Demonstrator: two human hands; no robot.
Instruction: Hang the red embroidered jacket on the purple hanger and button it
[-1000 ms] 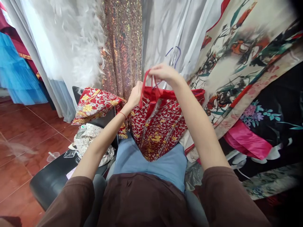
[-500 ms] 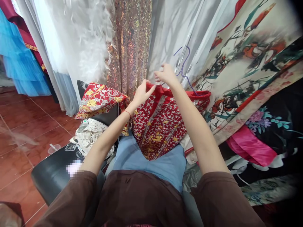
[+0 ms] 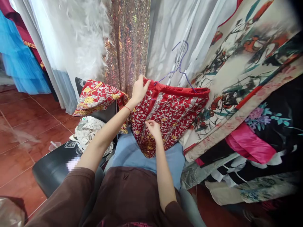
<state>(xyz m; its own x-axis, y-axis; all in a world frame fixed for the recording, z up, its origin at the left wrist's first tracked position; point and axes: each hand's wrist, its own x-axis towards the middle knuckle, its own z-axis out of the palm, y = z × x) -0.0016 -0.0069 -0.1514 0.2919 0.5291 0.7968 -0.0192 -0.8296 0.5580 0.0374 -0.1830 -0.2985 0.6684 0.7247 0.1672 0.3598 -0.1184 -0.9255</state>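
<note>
A red garment (image 3: 175, 116) with silver and gold embroidery hangs from a purple wire hanger (image 3: 181, 64), its lower end over my lap. My left hand (image 3: 139, 90) grips the upper left corner of its plain red top edge. Lower down, my right hand (image 3: 153, 130) is closed in a pinch against the front of the garment, near its left side. Whatever lies between those fingertips is too small to make out. Part of the hanger wire shows through a gap below the top edge.
To the left, a black chair (image 3: 50, 171) bears a crumpled white dotted cloth (image 3: 88, 130); another red embroidered piece (image 3: 94, 97) drapes over its back. Sequined fabric (image 3: 129, 41) and white curtains (image 3: 165, 34) hang ahead. Floral garments (image 3: 239, 72) crowd the right side.
My right hand has come down from above the top edge to the front of the garment and pinches there. My left hand has shifted slightly up along the corner. More of the hanger shows.
</note>
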